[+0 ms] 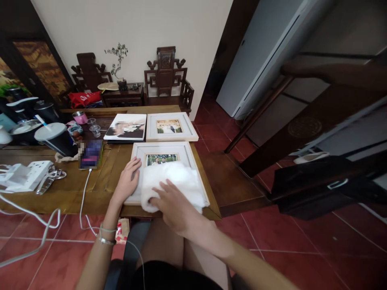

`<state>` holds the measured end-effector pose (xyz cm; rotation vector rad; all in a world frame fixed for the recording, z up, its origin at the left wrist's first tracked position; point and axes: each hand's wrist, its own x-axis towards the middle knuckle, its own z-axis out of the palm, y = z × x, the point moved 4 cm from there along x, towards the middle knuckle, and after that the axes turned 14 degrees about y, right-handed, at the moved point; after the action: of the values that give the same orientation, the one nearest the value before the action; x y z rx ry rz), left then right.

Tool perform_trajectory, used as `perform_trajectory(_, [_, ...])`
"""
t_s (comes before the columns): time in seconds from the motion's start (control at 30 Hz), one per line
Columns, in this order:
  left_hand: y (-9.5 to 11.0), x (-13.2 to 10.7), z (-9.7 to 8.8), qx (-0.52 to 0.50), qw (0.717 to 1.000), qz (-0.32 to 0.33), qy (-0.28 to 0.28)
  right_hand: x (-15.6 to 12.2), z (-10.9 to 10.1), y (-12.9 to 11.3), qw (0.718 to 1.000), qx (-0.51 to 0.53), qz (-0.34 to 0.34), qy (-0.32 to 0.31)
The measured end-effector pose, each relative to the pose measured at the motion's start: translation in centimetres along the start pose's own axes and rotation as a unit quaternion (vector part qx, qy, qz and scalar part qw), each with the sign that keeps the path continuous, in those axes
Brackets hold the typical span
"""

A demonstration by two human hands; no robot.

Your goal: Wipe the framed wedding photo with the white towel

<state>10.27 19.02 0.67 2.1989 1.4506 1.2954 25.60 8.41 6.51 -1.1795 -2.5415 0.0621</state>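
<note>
A light-framed picture (198, 177) lies flat near the table's front corner, with a photo of people among greenery at its middle. My left hand (127, 179) rests on its left border, fingers stretched out over the edge. On the picture's lower half is a folded white fluffy cloth (181, 177), covering the bottom of the photo. My right hand (173, 203) grips this cloth at its near left side, with the fingertips on top. Behind lie a second framed picture (190, 129) and a photo album (137, 121) with a partly blurred cover.
On the wooden table (110, 181), left of the pictures, are a phone (90, 155) on a white cable, a power strip (30, 175), a dark lidded cup (56, 137) with a straw, and small clear cups (95, 129). A carved chair (166, 76) stands behind.
</note>
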Motion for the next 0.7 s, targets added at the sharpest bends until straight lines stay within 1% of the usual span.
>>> perform_trajectory(0.03, [0.1,0.0,0.0,0.002,1.000,-0.001,-0.002,0.1,1.0,-0.1,1.000,-0.003,-0.001,0.002])
perform_trajectory(0.1, [0.2,-0.1,-0.2,0.006,1.000,-0.001,-0.006,-0.6,2.4,0.3,0.999,-0.005,0.004,0.032])
perform_trajectory(0.17, [0.3,-0.1,-0.3,0.009,1.000,0.002,-0.008,-2.2,2.9,1.7,0.997,0.001,0.016,0.072])
perform_trajectory(0.23, [0.4,-0.1,-0.3,0.011,1.000,0.006,-0.008,-4.3,2.2,3.5,0.995,-0.005,0.047,0.089])
perform_trajectory(0.3, [0.4,-0.1,-0.3,0.012,1.000,0.009,-0.007,-6.2,0.8,5.2,0.992,-0.031,0.088,0.082])
perform_trajectory(0.33, [0.4,-0.1,-0.3,0.013,1.000,0.009,-0.007,-6.8,-0.1,5.9,0.990,-0.048,0.103,0.078])
perform_trajectory(0.4, [0.2,-0.1,-0.1,0.014,1.000,0.008,-0.004,-7.3,-1.8,6.3,0.989,-0.074,0.103,0.082])
perform_trajectory(0.47, [0.1,-0.2,0.1,0.013,1.000,0.007,0.000,-6.6,-2.9,5.6,0.990,-0.080,0.073,0.095])
perform_trajectory(0.53, [-0.1,-0.2,0.2,0.009,1.000,0.008,0.005,-5.1,-3.1,4.2,0.992,-0.065,0.043,0.098])
perform_trajectory(0.6, [-0.2,-0.3,0.2,0.005,1.000,0.007,0.008,-3.1,-2.3,2.5,0.995,-0.039,0.028,0.085])
perform_trajectory(0.7, [-0.2,-0.3,0.1,0.004,1.000,0.003,0.008,-0.2,0.0,0.1,0.999,-0.011,0.016,0.048])
